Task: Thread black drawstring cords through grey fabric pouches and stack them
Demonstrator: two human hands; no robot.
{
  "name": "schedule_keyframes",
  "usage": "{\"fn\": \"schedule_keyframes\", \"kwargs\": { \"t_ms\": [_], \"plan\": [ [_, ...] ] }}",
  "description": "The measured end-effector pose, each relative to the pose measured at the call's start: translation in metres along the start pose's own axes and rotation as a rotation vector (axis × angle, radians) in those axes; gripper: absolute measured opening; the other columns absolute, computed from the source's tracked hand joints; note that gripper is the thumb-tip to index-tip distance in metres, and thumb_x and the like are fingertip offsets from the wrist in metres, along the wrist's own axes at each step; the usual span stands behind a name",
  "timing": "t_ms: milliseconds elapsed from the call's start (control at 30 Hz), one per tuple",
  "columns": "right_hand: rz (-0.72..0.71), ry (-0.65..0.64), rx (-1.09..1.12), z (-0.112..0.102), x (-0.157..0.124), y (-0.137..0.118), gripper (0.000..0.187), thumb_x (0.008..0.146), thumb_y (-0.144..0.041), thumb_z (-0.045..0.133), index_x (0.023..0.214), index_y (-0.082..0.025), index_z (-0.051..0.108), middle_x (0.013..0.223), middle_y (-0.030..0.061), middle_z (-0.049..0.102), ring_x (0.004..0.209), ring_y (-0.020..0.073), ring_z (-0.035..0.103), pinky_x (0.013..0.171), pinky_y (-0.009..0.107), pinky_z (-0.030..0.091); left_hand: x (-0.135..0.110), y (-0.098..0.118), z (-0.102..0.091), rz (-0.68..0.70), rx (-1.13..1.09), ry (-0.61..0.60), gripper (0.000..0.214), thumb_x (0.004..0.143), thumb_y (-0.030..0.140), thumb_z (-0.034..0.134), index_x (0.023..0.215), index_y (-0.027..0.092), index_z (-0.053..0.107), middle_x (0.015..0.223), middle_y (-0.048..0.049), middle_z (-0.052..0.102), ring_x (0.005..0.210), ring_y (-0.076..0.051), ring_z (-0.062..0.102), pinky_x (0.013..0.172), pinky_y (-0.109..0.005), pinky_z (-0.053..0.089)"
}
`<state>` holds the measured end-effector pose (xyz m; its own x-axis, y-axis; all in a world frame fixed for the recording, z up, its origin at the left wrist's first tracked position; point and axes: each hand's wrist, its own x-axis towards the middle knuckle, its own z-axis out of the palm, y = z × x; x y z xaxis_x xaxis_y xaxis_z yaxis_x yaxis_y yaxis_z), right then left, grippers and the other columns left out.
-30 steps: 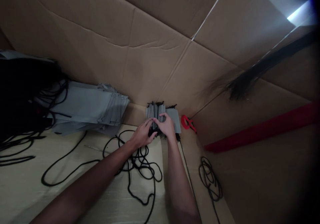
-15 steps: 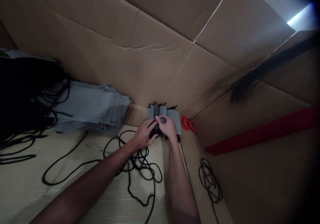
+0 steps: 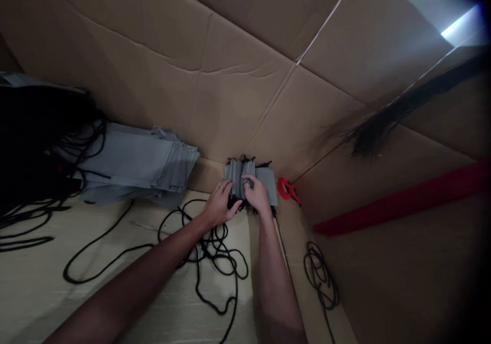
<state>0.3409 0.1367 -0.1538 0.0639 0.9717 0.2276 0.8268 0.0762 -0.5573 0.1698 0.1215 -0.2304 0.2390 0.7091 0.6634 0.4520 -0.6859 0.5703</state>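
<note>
A row of small grey fabric pieces (image 3: 238,169) with black cord ends stands packed against the cardboard wall, front and centre. At its left side rests my left hand (image 3: 220,205), fingers on the pieces and thumb stretched apart. Curled fingers of my right hand (image 3: 256,194) grip some of the pieces at the right of the row; the fingertips are partly hidden. Just right of that hand lies a flat grey piece (image 3: 270,180). A tangled black cord (image 3: 215,252) is spread on the pale table surface below my wrists.
To the left lie a stack of larger grey fabric pieces (image 3: 134,154) and a heap of black cords (image 3: 38,139). Red-handled scissors (image 3: 284,188) lie in the right corner. A coiled black cord (image 3: 320,277) is nearer me. Cardboard walls (image 3: 230,98) enclose the back and right.
My hands have moved slightly apart, uncovering more of the grey pieces between them. The left fingers have drawn back to the left.
</note>
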Motion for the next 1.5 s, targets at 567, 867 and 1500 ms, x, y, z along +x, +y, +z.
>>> {"fn": "schedule_keyframes", "kwargs": {
  "t_ms": [567, 867, 1500],
  "plan": [
    [0.092, 0.027, -0.058, 0.006, -0.001, -0.009, 0.033, 0.103, -0.044, 0.07, 0.121, -0.016, 0.07, 0.118, 0.0079, 0.074, 0.104, 0.0232, 0.073, 0.094, 0.046, 0.062, 0.004, 0.003, -0.008, 0.026, -0.001, -0.052, 0.04, 0.104, 0.036, 0.069, 0.14, 0.019, 0.064, 0.144, -0.0138, 0.064, 0.125, -0.03, 0.067, 0.105, -0.053, 0.059],
    [0.17, 0.025, -0.019, 0.005, 0.002, -0.006, 0.034, 0.104, -0.038, 0.071, 0.13, -0.017, 0.068, 0.128, 0.0096, 0.072, 0.108, 0.0244, 0.073, 0.094, 0.046, 0.064, 0.003, 0.002, -0.008, 0.047, 0.008, -0.074, 0.04, 0.105, 0.036, 0.069, 0.14, 0.019, 0.064, 0.145, -0.0138, 0.064, 0.125, -0.03, 0.067, 0.104, -0.053, 0.059],
    [-0.013, -0.021, 0.015, -0.01, -0.003, -0.02, 0.059, 0.099, -0.039, 0.07, 0.153, -0.023, 0.053, 0.15, 0.0138, 0.064, 0.137, 0.0298, 0.061, 0.117, 0.049, 0.049, 0.003, 0.002, -0.006, 0.008, -0.043, -0.135, 0.045, 0.104, 0.037, 0.07, 0.145, 0.019, 0.062, 0.151, -0.0147, 0.06, 0.132, -0.033, 0.063, 0.109, -0.057, 0.056]
  ]
}}
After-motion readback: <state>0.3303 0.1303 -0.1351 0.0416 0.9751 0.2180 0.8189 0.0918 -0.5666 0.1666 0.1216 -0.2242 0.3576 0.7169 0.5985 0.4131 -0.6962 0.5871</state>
